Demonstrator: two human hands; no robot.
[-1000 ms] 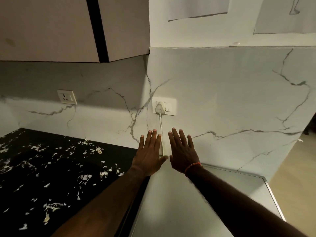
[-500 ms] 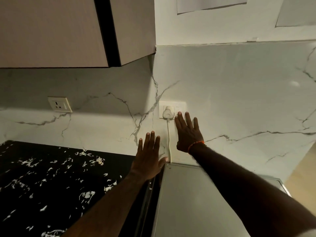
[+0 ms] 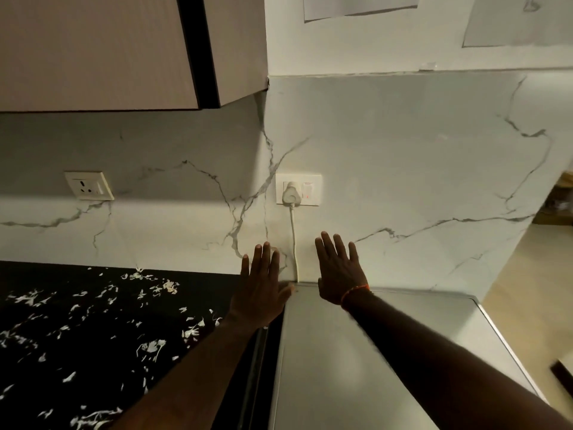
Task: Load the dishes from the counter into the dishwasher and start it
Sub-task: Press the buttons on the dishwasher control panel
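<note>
- A person's two bare arms reach forward toward a white marble-patterned wall with grey veins.
- The left hand is spread flat, fingers straight and pointing up, holding nothing. It sits over the far edge of a black counter flecked with white, and its thumb reaches toward the near corner of a steel surface on the right.
- The right hand is also flat with fingers straight and slightly fanned, holding nothing. An orange band circles its wrist.
- Whether either palm touches the wall cannot be told.
- Below the right arm lies the flat grey metal top of the dishwasher, standing just right of the counter against the wall.
- Between the hands a white cord runs down the wall from a white plug seated in a wall socket, whose switch shows a small red mark.
- A second socket sits farther left on the wall, with nothing plugged in.
- An upper cabinet hangs at the top left.
- Two paper sheets hang on the wall above.
- No dishes appear on the visible counter.
</note>
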